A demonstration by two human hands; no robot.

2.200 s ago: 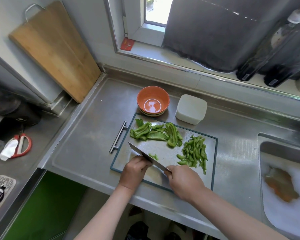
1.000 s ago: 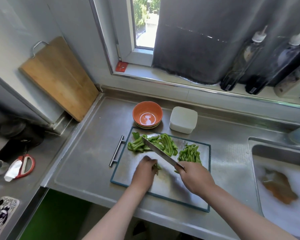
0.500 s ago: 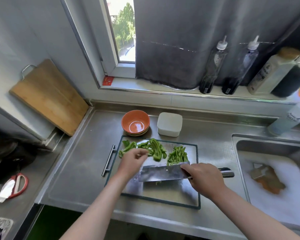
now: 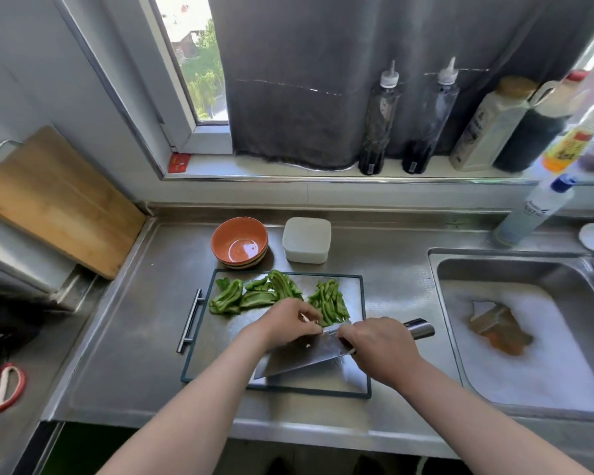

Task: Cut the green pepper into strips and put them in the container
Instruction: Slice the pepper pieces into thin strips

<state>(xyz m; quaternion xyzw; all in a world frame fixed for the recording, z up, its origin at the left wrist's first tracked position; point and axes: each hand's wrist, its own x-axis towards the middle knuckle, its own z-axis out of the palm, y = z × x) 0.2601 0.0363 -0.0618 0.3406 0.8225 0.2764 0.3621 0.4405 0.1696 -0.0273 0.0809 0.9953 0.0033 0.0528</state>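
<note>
We note right hand (image 4: 378,344) gripping knife (image 4: 302,356); left hand (image 4: 287,323) bent at blade, hold unclear. Cutting midway, pepper pieces (image 4: 247,296) uncut. Next: pin piece, slice.

The pepper pieces (image 4: 251,298) and strips (image 4: 330,301) are green. The bowl (image 4: 239,231) is orange, the container (image 4: 306,234) white, the curtain (image 4: 306,80) dark grey, the wooden board (image 4: 59,200) light brown.

Knife (image 4: 299,358) handle mostly hidden under right hand (image 4: 379,347) — left hand (image 4: 285,325) fingers (image 4: 311,318) blurred; scissors (image 4: 4,385) at 8 o'clock cropped by edge.
</note>
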